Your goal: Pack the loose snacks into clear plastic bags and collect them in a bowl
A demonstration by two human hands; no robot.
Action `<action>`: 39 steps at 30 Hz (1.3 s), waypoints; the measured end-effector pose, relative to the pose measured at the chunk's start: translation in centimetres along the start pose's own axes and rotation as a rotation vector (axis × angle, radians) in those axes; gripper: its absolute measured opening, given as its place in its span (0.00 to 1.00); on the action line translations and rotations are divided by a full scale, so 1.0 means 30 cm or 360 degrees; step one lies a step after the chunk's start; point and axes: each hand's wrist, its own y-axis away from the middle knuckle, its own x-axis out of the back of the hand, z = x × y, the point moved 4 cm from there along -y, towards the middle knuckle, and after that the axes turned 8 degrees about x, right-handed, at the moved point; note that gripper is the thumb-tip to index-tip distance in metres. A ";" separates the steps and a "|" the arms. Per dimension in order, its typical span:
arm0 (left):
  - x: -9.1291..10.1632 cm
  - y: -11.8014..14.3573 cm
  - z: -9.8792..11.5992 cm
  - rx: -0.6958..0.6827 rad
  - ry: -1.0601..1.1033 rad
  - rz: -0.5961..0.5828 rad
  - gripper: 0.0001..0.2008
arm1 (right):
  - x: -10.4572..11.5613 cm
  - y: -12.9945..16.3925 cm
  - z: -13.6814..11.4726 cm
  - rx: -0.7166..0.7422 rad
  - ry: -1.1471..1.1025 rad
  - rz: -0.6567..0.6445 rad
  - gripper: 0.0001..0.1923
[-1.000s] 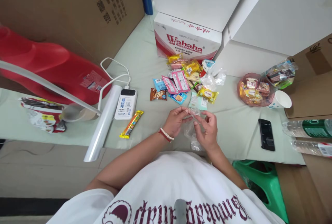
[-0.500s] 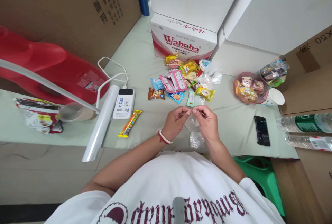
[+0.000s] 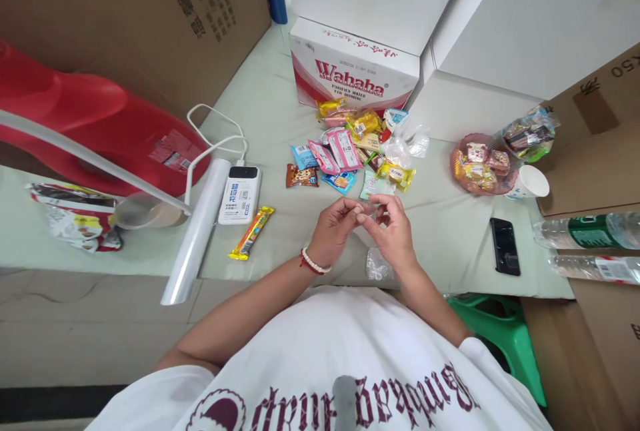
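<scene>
Angled inward, the left hand (beaded bracelet at its wrist) and right hand meet, thumbs and fingers pinched on clear plastic film, which sits between their tips, just short of the wrapped snacks.

A makeshift snack or storage corner indoors; home or office, I cannot tell. Cartons hem in a cloth-covered table with snacks and bottles, above a tiled floor.
</scene>
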 end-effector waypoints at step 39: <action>-0.001 -0.005 -0.005 0.0093 0.0208 0.0099 0.21 | -0.026 0.028 0.009 0.0012 -0.0254 -0.0032 0.08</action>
